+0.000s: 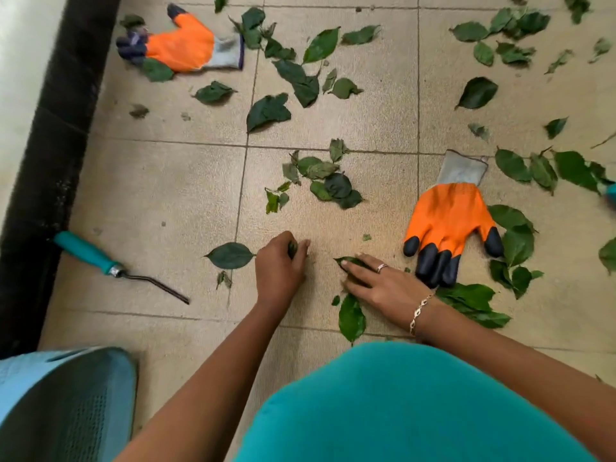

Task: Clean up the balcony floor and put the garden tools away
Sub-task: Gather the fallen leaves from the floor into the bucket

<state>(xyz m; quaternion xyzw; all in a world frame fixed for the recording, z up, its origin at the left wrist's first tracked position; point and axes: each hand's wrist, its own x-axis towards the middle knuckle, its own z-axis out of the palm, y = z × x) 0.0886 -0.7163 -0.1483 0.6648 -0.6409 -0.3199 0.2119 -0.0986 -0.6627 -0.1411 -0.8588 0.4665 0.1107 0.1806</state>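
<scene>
Green leaves lie scattered over the beige tiled floor [173, 195]. My left hand [279, 266] is curled on the floor and grips a small leaf between thumb and fingers. My right hand [380, 285] lies flat, fingers straight, pressing a leaf [346, 260] against the tile. A large leaf [230, 255] lies just left of my left hand, another leaf [351, 316] below my right hand. One orange glove [448, 225] with black fingertips lies right of my right hand; a second orange glove [186, 43] lies far left. A teal-handled hand tool [110, 263] lies at the left.
A black skirting strip [50, 155] runs along the wall on the left. A light blue perforated basket [63, 405] stands at the bottom left. A cluster of leaves [328, 183] sits mid-floor, more lie far right. A teal object [611, 191] pokes in at the right edge.
</scene>
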